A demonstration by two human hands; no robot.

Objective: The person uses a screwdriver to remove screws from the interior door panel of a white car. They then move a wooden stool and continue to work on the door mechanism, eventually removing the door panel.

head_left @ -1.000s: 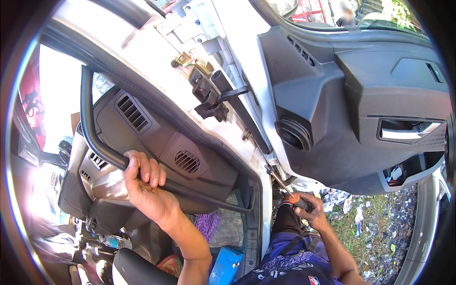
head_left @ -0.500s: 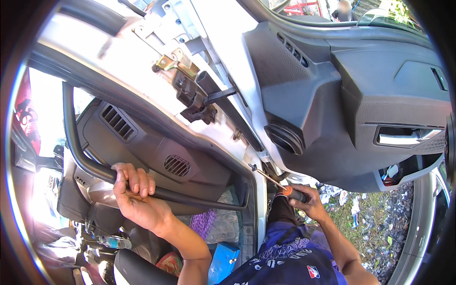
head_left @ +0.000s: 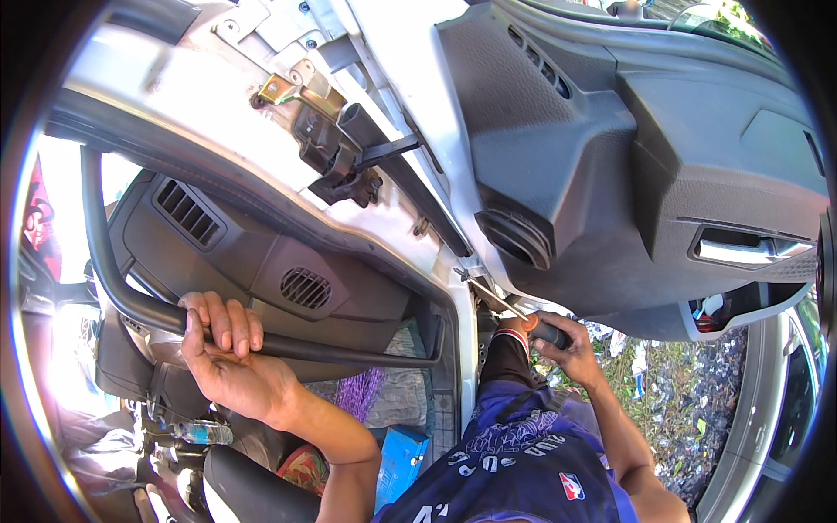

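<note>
My left hand (head_left: 228,353) is wrapped round the long black grab handle (head_left: 349,350), which runs across the open doorway. In my right hand (head_left: 571,347) is a screwdriver (head_left: 548,331) with an orange and black handle. Its thin metal shaft points up and left toward the door hinge gap, and a small dark piece (head_left: 460,274) shows at its tip; whether that is a screw I cannot tell. The tip is beside the white door frame (head_left: 453,301). Above it, a dark latch-like part with a gold-coloured bracket (head_left: 277,89) sits on the frame.
To the right hangs the open door with its grey inner panel (head_left: 558,166) and chrome handle (head_left: 732,251). Inside the vehicle are the dashboard (head_left: 253,253), a blue box (head_left: 401,462) and a water bottle (head_left: 202,432). Litter-strewn ground (head_left: 689,392) lies under the door.
The view has shifted slightly, so most things sit a little further left. The screwdriver's tip is now nearer the hinge gap. My left hand keeps its hold on the grab handle.
</note>
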